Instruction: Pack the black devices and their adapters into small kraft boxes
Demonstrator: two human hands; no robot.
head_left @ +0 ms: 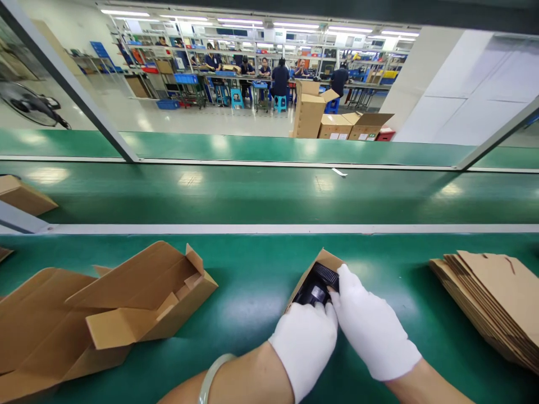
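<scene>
A small open cardboard box (pixel 323 260) lies on the green table (pixel 252 280) in front of me, with a black ribbed object (pixel 316 285) partly inside it. My left hand (pixel 305 345), in a white glove, is curled around the near end of the box and the black object. My right hand (pixel 370 328), also gloved, rests on the box's right side with fingertips pressed against the black object. A pale bangle (pixel 213 375) sits on my left wrist.
Opened cardboard boxes (pixel 138 303) lie at the left. A stack of flat cardboard blanks (pixel 497 297) sits at the right. A green conveyor belt (pixel 269 193) runs beyond a white rail. Far off, people sit at workbenches and cartons (pixel 311 112) stand on the floor.
</scene>
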